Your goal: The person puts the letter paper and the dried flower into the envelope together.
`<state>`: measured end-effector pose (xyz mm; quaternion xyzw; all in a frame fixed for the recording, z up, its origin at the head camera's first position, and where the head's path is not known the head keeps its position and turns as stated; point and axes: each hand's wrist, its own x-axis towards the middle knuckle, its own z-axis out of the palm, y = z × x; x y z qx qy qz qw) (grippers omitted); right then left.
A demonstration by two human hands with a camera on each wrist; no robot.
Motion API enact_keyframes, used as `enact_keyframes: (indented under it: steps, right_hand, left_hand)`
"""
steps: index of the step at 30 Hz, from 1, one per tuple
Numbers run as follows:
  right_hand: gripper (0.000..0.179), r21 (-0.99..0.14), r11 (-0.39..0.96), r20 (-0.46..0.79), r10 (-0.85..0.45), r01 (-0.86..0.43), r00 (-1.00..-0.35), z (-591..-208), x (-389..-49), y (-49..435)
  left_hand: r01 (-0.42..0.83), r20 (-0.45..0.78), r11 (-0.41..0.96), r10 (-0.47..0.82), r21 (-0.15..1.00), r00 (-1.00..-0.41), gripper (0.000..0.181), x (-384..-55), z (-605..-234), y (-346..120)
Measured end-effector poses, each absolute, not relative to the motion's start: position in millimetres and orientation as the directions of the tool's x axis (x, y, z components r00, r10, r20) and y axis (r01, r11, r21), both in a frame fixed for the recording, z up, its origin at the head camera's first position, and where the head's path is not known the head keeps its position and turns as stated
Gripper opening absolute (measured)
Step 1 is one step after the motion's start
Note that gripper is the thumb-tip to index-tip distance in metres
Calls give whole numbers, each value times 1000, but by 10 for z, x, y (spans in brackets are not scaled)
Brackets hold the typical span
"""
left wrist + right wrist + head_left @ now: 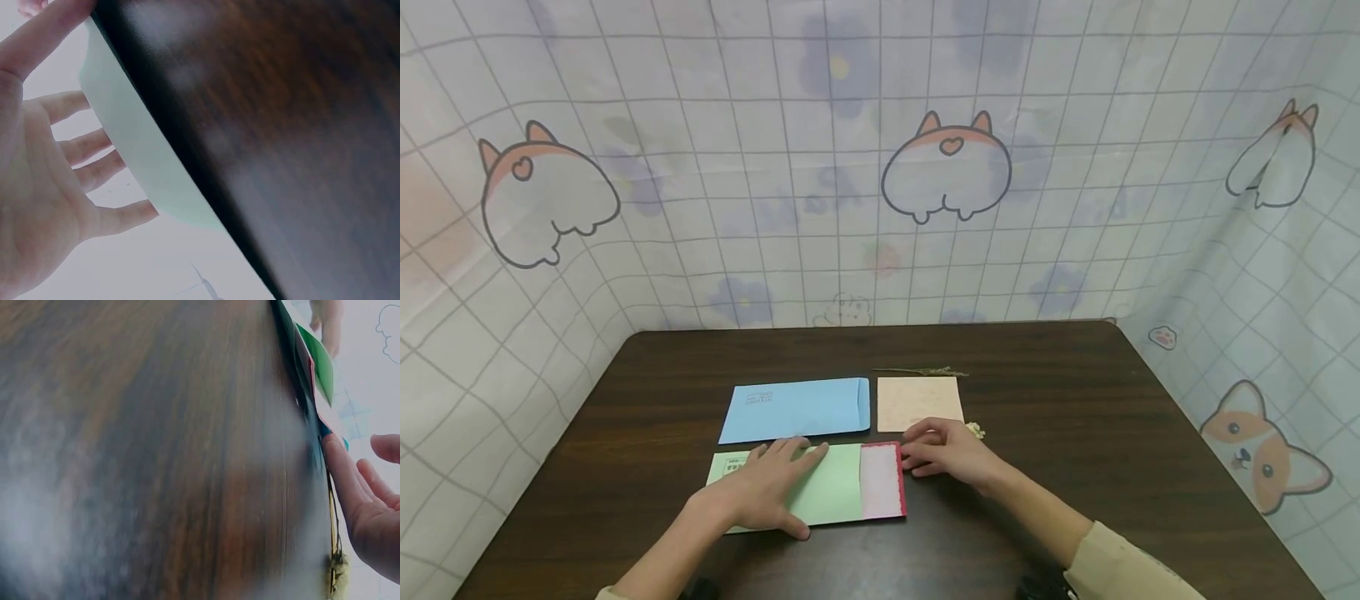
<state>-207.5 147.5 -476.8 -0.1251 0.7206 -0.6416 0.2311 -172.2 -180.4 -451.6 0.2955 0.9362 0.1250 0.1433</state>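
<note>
A light green envelope (831, 487) lies on the table with a pink card (880, 482) sticking out of its right end; the card has a red scalloped edge. My left hand (763, 490) rests on the envelope, fingers spread, the thumb at its near edge. In the left wrist view the fingers (100, 169) reach over the pale green paper. My right hand (951, 452) is at the card's red edge with its fingertips. The right wrist view shows its fingers (347, 475) fairly straight at the card, thumb apart from them.
Behind the green envelope lies a blue envelope (805, 411). Right of it is a beige square of paper (917, 402), with a dried stem (925, 371) along its far edge. A pale yellow dried flower (975, 430) shows beside my right hand. A patterned cloth surrounds the dark table (1045, 400).
</note>
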Motion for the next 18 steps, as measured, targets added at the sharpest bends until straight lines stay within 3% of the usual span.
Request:
enact_keyframes:
  steps: [18]
  right_hand:
    - [40, -983, 137, -174, -517, 120, -838, -4762, -2060, 1295]
  left_hand:
    - [523, -202, 795, 592, 306, -781, 109, -1727, -4510, -1791]
